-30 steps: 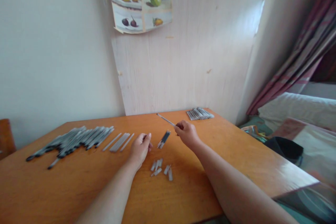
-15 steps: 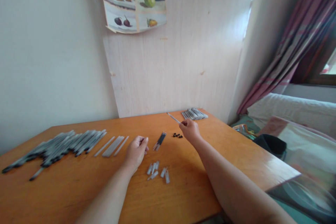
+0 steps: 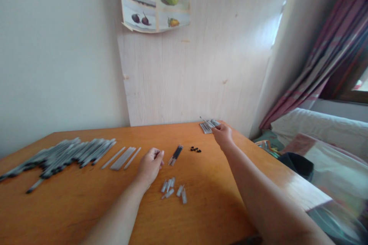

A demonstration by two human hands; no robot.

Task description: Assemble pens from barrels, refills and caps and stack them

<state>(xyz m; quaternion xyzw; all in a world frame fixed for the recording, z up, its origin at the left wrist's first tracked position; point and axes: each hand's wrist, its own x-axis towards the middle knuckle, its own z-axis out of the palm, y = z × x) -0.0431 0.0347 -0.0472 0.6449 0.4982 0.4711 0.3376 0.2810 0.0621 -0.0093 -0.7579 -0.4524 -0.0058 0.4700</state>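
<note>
My right hand (image 3: 222,136) pinches a slim pen (image 3: 204,121) by its near end, over the bundle of similar pens (image 3: 205,128) at the table's back right. Whether the held pen touches the bundle, I cannot tell. My left hand (image 3: 151,164) is curled with thumb and fingertips together; a dark spot shows between them, too small to name. Just right of it lie dark-filled refills (image 3: 176,155), and beyond them several small black plugs (image 3: 196,149). Several short clear caps (image 3: 169,187) lie nearer me. Left of my left hand are clear empty pen tubes (image 3: 123,159).
A large heap of pens with black ends (image 3: 66,157) spreads over the left of the orange wooden table (image 3: 94,203). The board wall (image 3: 178,92) with a fruit picture stands behind. Right of the table edge are a black container (image 3: 296,164) and covered bedding (image 3: 330,122).
My right hand has moved right and away from me with the pen, from above the table to over the bundle. The left hand stays nearly in place. The view has shifted slightly.
</note>
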